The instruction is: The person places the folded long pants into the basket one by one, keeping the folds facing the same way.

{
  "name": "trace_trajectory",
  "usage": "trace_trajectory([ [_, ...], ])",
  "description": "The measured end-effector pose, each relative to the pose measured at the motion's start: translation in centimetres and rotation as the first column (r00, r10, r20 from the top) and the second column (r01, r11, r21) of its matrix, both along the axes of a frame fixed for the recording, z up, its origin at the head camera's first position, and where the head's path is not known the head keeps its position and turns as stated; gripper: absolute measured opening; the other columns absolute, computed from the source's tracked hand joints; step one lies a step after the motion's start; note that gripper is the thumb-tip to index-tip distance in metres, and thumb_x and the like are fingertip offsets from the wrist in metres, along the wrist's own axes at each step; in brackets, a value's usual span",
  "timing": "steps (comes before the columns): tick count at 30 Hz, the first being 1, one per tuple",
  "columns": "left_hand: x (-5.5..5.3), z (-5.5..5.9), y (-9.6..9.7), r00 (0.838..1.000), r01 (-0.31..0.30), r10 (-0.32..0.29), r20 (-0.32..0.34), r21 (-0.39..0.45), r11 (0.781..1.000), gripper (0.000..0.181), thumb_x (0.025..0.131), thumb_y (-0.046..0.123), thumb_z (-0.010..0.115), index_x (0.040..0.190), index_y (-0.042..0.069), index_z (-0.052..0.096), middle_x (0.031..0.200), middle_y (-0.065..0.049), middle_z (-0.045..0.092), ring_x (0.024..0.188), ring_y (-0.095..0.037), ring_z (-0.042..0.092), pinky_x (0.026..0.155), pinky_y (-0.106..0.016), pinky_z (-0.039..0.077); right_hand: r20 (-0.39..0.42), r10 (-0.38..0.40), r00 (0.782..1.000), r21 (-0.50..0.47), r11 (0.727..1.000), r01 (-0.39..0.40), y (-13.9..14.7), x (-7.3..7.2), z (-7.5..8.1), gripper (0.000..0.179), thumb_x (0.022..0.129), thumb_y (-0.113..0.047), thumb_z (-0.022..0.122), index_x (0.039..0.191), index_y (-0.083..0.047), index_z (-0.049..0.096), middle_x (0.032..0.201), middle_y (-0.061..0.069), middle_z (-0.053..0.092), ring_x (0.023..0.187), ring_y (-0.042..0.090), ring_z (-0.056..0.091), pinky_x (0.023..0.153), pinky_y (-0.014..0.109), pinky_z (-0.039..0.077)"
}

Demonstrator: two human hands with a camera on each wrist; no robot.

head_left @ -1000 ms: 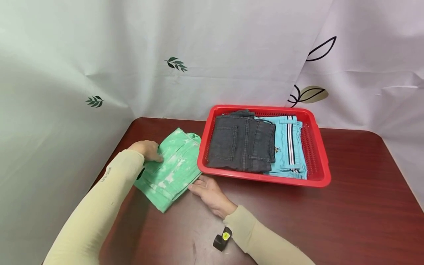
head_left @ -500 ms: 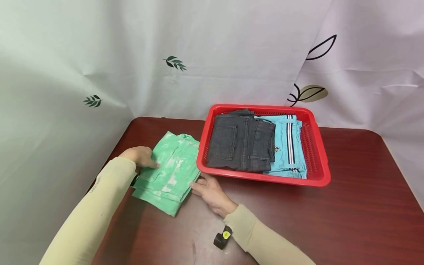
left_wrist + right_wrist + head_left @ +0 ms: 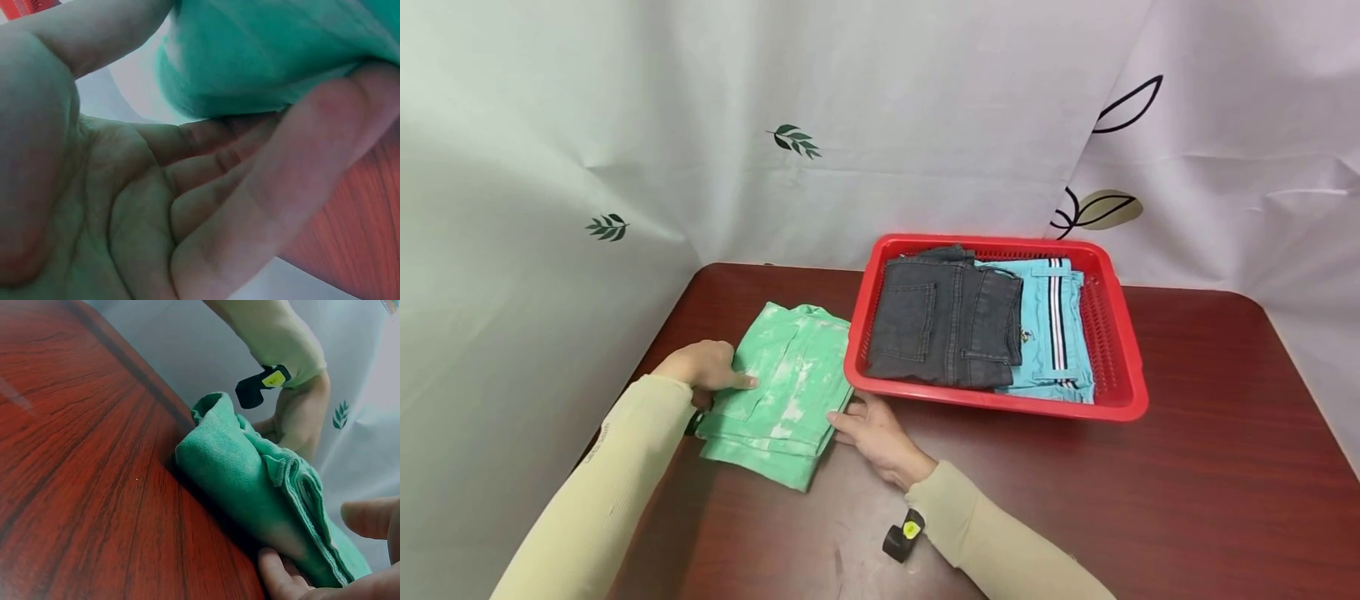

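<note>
A folded pair of green pants (image 3: 782, 383) with whitish blotches lies on the table, left of the red basket. At its left side, my left hand (image 3: 703, 367) grips it, thumb on top and fingers tucked beneath; the left wrist view shows those fingers (image 3: 269, 181) under the green cloth (image 3: 262, 56). My right hand (image 3: 876, 437) is at the right edge, just below the basket's near corner. In the right wrist view its fingertips (image 3: 275, 569) reach under the pants (image 3: 237, 481), while the thumb (image 3: 369, 515) stands apart from the cloth.
The red basket (image 3: 992, 402) stands right of the green pants, its left rim close beside them. In it lie folded dark grey jeans (image 3: 910, 321) and a light blue garment (image 3: 1037, 325) with a striped band. A pale patterned curtain (image 3: 925, 125) hangs behind the table (image 3: 1210, 467).
My left hand has moved left and slightly down, turning the green pants so their lower edge swings right. The right hand has stayed at the right edge of the pants.
</note>
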State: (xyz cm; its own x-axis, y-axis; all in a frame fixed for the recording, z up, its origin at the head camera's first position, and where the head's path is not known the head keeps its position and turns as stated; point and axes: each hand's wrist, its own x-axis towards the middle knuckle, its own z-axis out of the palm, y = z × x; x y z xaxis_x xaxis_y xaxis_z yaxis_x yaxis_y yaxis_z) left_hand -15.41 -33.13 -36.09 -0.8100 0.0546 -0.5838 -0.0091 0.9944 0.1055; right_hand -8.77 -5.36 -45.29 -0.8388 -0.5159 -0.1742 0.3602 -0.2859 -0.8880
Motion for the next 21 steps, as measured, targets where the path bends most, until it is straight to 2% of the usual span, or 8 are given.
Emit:
trace_trajectory([
  [3,0.4,-0.1,-0.3,1.0,0.011,-0.011,-0.014,0.006,1.0,0.062,0.089,0.047,0.073,0.103,-0.011,0.057,0.09,-0.016,0.061,0.084,-0.029,0.061,0.078,-0.046,0.052,0.003,0.001,1.0,0.006,1.0,-0.001,0.0,0.0,0.0,0.061,0.097,0.002,0.058,0.151,0.006,0.028,0.125,0.025,0.061,0.11,0.026,0.065,0.097,0.045,0.053],
  [6,1.0,-0.4,-0.8,1.0,0.007,-0.006,-0.018,0.032,0.999,0.063,0.088,0.051,0.073,0.1,-0.01,0.059,0.086,-0.013,0.061,0.08,-0.026,0.061,0.077,-0.044,0.052,0.002,0.004,1.0,0.007,1.0,-0.004,0.0,0.1,-0.1,0.059,0.097,0.004,0.058,0.149,0.007,0.03,0.124,0.025,0.061,0.108,0.025,0.065,0.096,0.044,0.053],
  [10,1.8,-0.9,-1.6,0.998,-0.057,0.057,-0.001,0.114,0.992,0.068,0.087,0.055,0.072,0.102,-0.01,0.06,0.08,-0.011,0.063,0.068,-0.021,0.065,0.072,-0.041,0.054,-0.003,0.005,1.0,0.013,1.0,-0.005,0.0,0.1,-0.2,0.058,0.097,0.004,0.057,0.148,0.009,0.03,0.123,0.025,0.062,0.106,0.024,0.065,0.096,0.044,0.053],
  [13,2.3,-1.2,-2.1,0.992,-0.123,0.121,0.021,0.198,0.972,0.073,0.087,0.056,0.072,0.111,-0.012,0.057,0.084,-0.011,0.065,0.062,-0.02,0.068,0.069,-0.038,0.056,-0.009,0.005,1.0,0.017,1.0,-0.005,0.0,0.0,-0.3,0.058,0.097,0.004,0.056,0.148,0.009,0.03,0.123,0.025,0.062,0.105,0.023,0.065,0.096,0.044,0.053],
  [17,2.7,-1.6,-2.7,0.99,-0.143,0.141,0.026,0.275,0.951,0.077,0.09,0.055,0.069,0.122,-0.012,0.053,0.094,-0.01,0.065,0.07,-0.019,0.068,0.07,-0.038,0.057,-0.016,0.011,1.0,0.009,1.0,-0.01,0.0,0.0,-0.4,0.061,0.097,0.005,0.056,0.151,0.007,0.028,0.123,0.026,0.062,0.106,0.023,0.065,0.097,0.043,0.053],
  [21,2.8,-1.8,-3.2,0.995,-0.079,0.091,-0.031,0.273,0.959,0.079,0.093,0.059,0.061,0.131,-0.01,0.053,0.107,-0.014,0.066,0.091,-0.026,0.065,0.081,-0.045,0.054,-0.021,0.018,1.0,-0.002,1.0,-0.018,0.1,0.0,-0.5,0.065,0.096,0.006,0.056,0.154,0.004,0.025,0.123,0.026,0.062,0.108,0.024,0.065,0.097,0.043,0.053],
])
